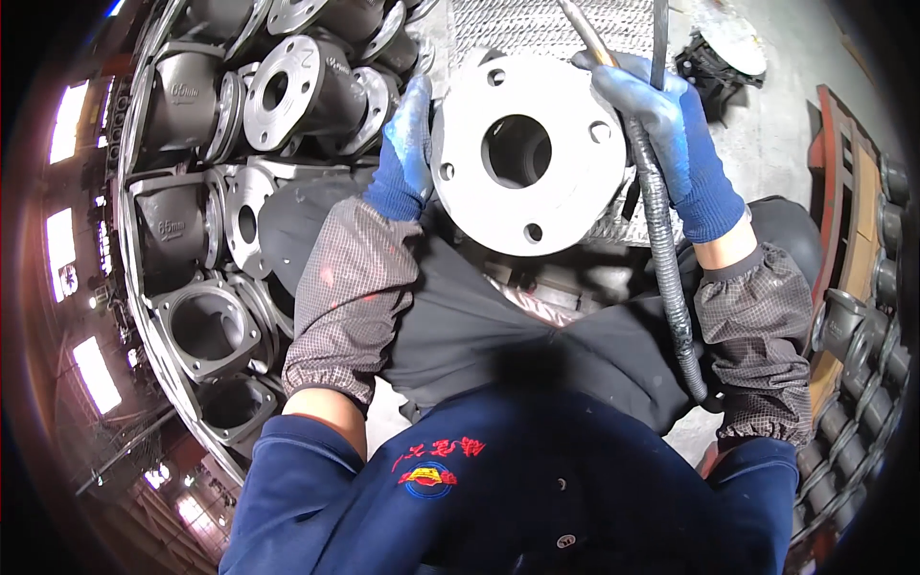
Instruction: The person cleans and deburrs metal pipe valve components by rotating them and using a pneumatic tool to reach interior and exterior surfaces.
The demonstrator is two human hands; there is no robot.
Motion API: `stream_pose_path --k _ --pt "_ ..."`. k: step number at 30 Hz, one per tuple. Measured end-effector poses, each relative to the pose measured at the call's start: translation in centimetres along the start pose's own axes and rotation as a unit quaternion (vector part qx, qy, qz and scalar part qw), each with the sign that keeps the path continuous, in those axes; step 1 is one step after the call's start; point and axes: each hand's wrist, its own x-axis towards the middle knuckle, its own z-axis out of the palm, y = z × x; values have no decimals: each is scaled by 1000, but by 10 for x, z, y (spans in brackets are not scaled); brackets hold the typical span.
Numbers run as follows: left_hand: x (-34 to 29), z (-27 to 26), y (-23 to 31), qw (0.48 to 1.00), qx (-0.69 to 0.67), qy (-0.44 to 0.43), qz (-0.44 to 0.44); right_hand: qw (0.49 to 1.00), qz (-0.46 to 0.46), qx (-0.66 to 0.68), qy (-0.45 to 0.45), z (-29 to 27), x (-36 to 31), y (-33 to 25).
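A flanged metal casting [465, 211] sits between my knees. Its round pale face points up, with a large dark bore in the middle and several bolt holes around it. My left hand [407, 149], in a blue glove, lies against its left rim with the fingers pointing away from me. My right hand [661, 125], gloved the same way, grips the upper right rim, the fingertips partly hidden behind it. A ribbed grey hose [661, 240] runs down past my right palm to my right thigh. Whether that hand also touches the hose is unclear.
At left, a wire-sided crate [151, 316] holds many stacked dark flanged castings [206, 331]. Behind the work lies a textured metal surface [517, 24]. A dark object with a pale round top [733, 48] stands far right. More castings [848, 326] and a reddish frame [839, 182] line the right.
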Motion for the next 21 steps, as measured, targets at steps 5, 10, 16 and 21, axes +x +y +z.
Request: stream_pose_path --k 5,10,16,21 --pt "4 1 13 984 -130 56 -110 995 -36 -90 7 17 3 -1" --pt "18 -3 45 888 410 83 191 988 56 -131 66 10 10 18" --pt "25 0 54 873 405 81 261 983 117 -4 140 -2 22 42" --pt "17 33 80 971 181 135 73 977 126 -20 171 -13 18 33"
